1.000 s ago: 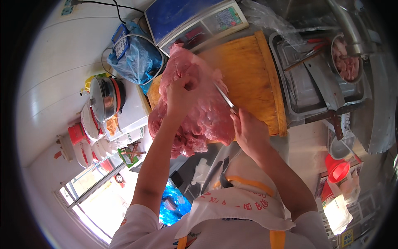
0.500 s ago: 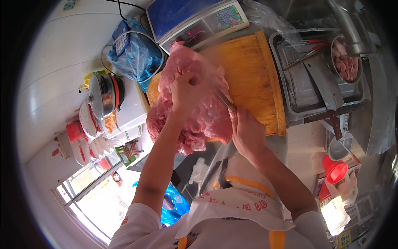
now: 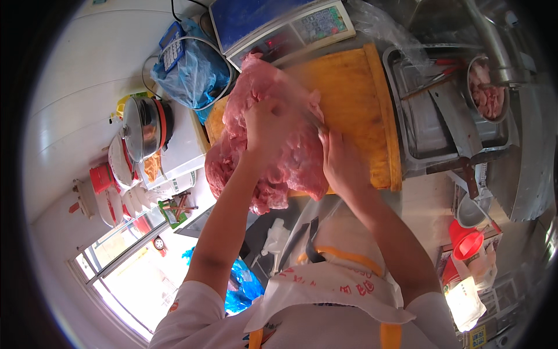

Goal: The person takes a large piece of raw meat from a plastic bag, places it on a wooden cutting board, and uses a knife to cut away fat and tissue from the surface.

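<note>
I have the large slab of raw meat (image 3: 290, 168) just toward 12 o'clock of mid-view, lying over the wooden board (image 3: 354, 87) and hanging past its 6 o'clock edge. The left hand (image 3: 263, 125) rests on it with fingers curled, likely to steady it; I cannot tell whether they pinch the flesh. At the meat's 4 o'clock, the right hand (image 3: 344, 160) is closed around the knife (image 3: 315, 121), its blade angled to 11 o'clock, probably so the tip meets the meat; blur hides how deep it sits. The scale (image 3: 279, 29) stands at 12 o'clock. At 3 o'clock, a metal tray (image 3: 400, 136) corrals the bowl of meat pieces (image 3: 487, 92), presumably keeping them off the board.
</note>
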{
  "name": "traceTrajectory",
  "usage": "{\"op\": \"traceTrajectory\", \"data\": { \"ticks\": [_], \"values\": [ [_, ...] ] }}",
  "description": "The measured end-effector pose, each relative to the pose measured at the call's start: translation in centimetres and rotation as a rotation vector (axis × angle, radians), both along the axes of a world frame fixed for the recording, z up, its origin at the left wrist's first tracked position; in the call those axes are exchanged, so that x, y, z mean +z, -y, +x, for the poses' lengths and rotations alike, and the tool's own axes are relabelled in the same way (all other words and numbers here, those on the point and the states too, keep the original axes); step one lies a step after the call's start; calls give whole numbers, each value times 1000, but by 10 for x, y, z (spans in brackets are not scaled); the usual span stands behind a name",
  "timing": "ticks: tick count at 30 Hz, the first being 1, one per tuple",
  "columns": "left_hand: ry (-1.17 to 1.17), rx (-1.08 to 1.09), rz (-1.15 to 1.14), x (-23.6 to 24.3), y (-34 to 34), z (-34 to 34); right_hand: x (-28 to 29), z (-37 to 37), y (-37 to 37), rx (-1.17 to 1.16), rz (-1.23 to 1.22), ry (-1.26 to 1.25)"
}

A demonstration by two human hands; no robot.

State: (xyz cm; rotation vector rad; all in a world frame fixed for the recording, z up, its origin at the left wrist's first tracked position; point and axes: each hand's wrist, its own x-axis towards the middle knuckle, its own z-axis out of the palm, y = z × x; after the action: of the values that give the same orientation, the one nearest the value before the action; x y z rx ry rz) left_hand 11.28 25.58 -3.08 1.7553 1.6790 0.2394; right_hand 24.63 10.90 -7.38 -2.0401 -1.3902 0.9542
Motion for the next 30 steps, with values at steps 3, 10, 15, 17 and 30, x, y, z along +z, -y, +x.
{"op": "traceTrajectory", "data": {
  "ticks": [3,10,15,17,30],
  "values": [
    [-5,18,-20,8,-2,17,-9,8,-24,-4,33,27],
    [-9,3,39,-3,1,-2,-16,-3,3,-31,56,58],
    [-6,15,17,2,-4,7,-11,4,-23,-105,41,11],
    [-61,-8,-9,8,-3,9,-15,3,-7,-235,211,-107],
    [-419,-1034,-4,-50,-88,53,6,42,47,-543,19,-473]
  ]
}}
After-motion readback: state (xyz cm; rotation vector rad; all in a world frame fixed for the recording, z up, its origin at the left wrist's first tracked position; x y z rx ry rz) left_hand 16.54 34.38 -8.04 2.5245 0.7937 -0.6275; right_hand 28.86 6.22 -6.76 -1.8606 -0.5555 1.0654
